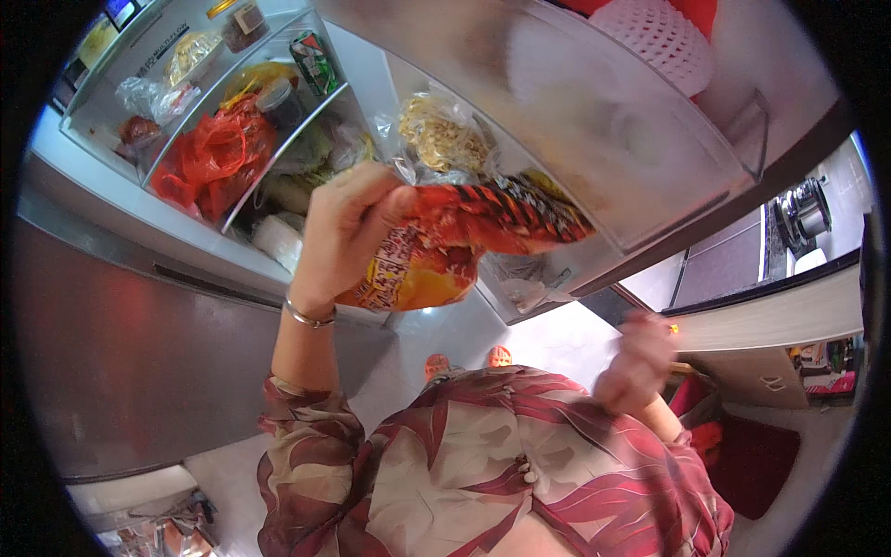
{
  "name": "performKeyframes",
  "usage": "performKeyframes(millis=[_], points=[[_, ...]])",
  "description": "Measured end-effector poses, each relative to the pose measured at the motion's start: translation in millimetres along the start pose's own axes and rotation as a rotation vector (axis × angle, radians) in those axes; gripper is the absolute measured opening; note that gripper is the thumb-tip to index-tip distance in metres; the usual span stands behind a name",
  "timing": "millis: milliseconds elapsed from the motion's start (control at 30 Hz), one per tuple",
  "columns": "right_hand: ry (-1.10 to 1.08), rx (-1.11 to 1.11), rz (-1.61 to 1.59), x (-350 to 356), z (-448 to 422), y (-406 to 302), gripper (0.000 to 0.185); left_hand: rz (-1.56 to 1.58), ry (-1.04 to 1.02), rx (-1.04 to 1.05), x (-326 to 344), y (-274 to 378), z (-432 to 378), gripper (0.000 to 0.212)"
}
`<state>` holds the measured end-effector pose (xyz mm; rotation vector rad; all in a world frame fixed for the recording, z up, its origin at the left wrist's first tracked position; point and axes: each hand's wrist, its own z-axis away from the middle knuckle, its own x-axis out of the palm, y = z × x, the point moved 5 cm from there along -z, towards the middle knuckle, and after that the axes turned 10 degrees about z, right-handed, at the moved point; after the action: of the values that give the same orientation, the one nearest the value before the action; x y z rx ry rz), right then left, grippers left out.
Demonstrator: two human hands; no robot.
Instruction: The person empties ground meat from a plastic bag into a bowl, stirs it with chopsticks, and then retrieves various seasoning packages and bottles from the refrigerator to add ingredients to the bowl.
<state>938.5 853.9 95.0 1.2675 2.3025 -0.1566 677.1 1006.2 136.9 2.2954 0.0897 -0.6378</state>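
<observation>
My left hand (351, 226), with a metal bangle at the wrist, grips the top edge of a red and yellow printed plastic food bag (435, 257). That bag hangs in front of the open refrigerator, between the shelves and the door bins. Its right end overlaps a clear door bin (668, 216). Behind it, a knotted clear bag of pale yellow food pieces (445, 132) is in the door's lower bin. Blurred, my right hand (635, 365) is raised near my right side, apart from the food bag. Its fingers cannot be made out, nor whether it holds anything.
Refrigerator shelves on the left hold a red plastic bag (223, 150), a green can (313, 64), a lidded jar (240, 26) and several wrapped foods. White foam netting (654, 45) sits in the upper door bin. A counter edge (773, 317) and a dark red mat (755, 466) are at right.
</observation>
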Motion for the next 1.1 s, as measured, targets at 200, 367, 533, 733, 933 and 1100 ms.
performKeyframes(millis=[200,367,533,733,933,1100], points=[[-0.345,-0.072,0.251,73,-96,-41,0.038,0.183,-0.097,0.095,6,8,2,0.020],[-0.667,0.251,0.078,103,-93,-30,0.030,0.248,-0.264,0.021,8,-11,0,0.023],[-0.829,0.651,-0.518,128,-70,-12,0.029,0.358,-0.411,-0.149,29,-48,1,0.027],[-0.556,1.064,-0.866,134,-87,14,0.035,0.354,-0.276,0.051,29,-60,-48,0.024],[-0.110,0.880,-0.259,121,-107,55,0.038,0.115,-0.055,0.395,32,-55,-103,0.028],[-0.247,0.858,-0.040,123,-102,64,0.038,0.006,-0.092,0.414,45,-69,-92,0.051]])
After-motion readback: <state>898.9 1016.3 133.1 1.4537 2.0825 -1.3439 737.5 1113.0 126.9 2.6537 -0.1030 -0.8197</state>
